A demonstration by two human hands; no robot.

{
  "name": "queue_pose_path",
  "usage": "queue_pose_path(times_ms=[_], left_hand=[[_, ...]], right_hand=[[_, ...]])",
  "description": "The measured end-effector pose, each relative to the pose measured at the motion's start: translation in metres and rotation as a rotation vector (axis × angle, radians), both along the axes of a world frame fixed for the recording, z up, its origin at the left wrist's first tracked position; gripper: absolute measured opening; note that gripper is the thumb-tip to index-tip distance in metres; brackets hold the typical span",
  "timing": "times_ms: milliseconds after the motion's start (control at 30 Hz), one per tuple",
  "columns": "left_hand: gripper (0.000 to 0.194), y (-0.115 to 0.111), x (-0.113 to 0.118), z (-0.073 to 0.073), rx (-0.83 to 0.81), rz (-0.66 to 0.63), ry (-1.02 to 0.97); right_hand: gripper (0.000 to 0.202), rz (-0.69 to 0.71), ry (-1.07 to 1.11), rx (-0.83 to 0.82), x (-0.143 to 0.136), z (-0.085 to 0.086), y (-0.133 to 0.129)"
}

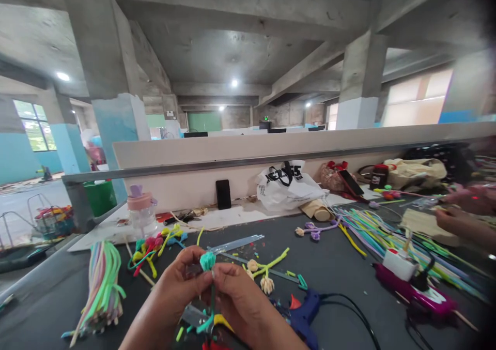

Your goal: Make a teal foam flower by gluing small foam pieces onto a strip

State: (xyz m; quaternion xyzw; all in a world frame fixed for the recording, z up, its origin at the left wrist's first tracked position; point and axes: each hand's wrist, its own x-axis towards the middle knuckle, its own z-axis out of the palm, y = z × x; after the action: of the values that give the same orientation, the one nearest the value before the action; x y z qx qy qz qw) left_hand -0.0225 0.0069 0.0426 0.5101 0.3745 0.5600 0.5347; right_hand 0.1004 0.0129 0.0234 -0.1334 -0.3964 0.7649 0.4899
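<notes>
Between my two hands, in the lower middle of the head view, is a teal pipe-cleaner flower (pixel 208 260) with a thin stem hanging below it. My left hand (pixel 180 277) pinches the flower's head from the left. Thumb and fingers of my right hand (pixel 236 285) close on its base from the right. Just beyond lie clear glue sticks (pixel 238 243) and a yellow-green pipe-cleaner stem with cream blossoms (pixel 271 264). A dark blue hot glue gun (pixel 306 316) rests to the right of my right hand. Under my hands are scissors-like yellow handles (pixel 223 322), partly hidden.
Bundled pipe cleaners (pixel 103 283) lie at left, more strands (pixel 372 231) at right. A magenta power strip (pixel 418 293) has cables running off it. Along the back stand a clear bottle (pixel 141 218), a phone (pixel 223 194) and a white bag (pixel 287 187). Another person's hand (pixel 461 215) is at far right.
</notes>
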Motion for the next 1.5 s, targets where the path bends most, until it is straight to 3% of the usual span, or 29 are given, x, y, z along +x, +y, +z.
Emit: queue_pose_path(times_ms=[167,267,400,533,833,1067,1233,1500], left_hand=[[0.046,0.001,0.001,-0.022,-0.052,-0.013,-0.088],[0.051,-0.002,-0.005,-0.022,-0.028,0.186,-0.071],[0.027,-0.006,-0.012,-0.019,0.081,0.437,0.113],[0.016,-0.010,-0.011,-0.018,0.143,0.436,0.241],[0.018,-0.010,-0.010,-0.019,0.130,0.437,0.222],[0.011,-0.011,-0.017,-0.019,0.414,0.520,0.509],[0.013,-0.013,-0.018,-0.018,0.593,0.584,0.699],[0.019,-0.012,-0.023,-0.018,0.913,0.599,0.950]], right_hand=[[0.028,-0.094,-0.002,-0.196,0.002,-0.009,0.001],[0.031,-0.143,-0.015,-0.241,-0.001,-0.010,0.002],[0.029,-0.204,-0.055,-0.145,-0.005,-0.017,0.005],[0.030,-0.279,-0.174,-0.039,-0.006,-0.025,0.007],[0.032,-0.314,-0.354,0.064,-0.004,-0.023,0.007],[0.040,-0.224,-0.332,0.102,-0.003,-0.022,0.005],[0.032,-0.199,-0.286,0.059,-0.004,-0.020,0.003],[0.030,-0.289,-0.330,0.037,-0.004,-0.011,0.004]])
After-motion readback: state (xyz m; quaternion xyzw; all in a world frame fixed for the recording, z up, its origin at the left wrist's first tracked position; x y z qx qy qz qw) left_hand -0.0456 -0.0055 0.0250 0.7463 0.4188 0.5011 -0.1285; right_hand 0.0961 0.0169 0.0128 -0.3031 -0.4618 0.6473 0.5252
